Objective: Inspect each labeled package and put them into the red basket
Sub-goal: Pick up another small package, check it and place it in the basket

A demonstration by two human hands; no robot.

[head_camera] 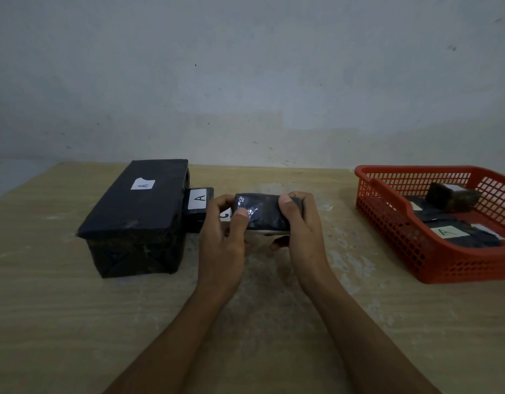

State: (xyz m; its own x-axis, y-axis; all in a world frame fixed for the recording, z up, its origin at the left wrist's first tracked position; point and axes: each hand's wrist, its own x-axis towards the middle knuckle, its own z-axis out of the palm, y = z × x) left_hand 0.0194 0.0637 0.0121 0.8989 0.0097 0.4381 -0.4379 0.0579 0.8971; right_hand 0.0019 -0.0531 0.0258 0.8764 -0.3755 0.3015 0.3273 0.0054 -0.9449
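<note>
A small black-wrapped package point(262, 211) is held above the middle of the pale wooden surface point(75, 322), gripped from both ends by a person's two hands. The left hand point(221, 245) curls round its left end with the thumb pressed on the glossy top face, while the right hand point(301, 226) clasps the right end, thumb on top and fingers tucked beneath. No label shows on the package's upturned side. Just behind the left hand, a slim black package marked "A" point(198, 207) lies against the side of a large black box point(137, 217), which carries its own white "A" label on its lid and sits left of centre. A scrap of white label bearing a dark letter peeks out between the left hand's thumb and fingers. Well apart to the right stands the red basket point(410, 237), already holding several dark packages, among them a flat package labelled "A" point(458, 234) and a brownish block point(451, 199) resting on others. A grey, scuffed wall point(245, 81) rises behind.
</note>
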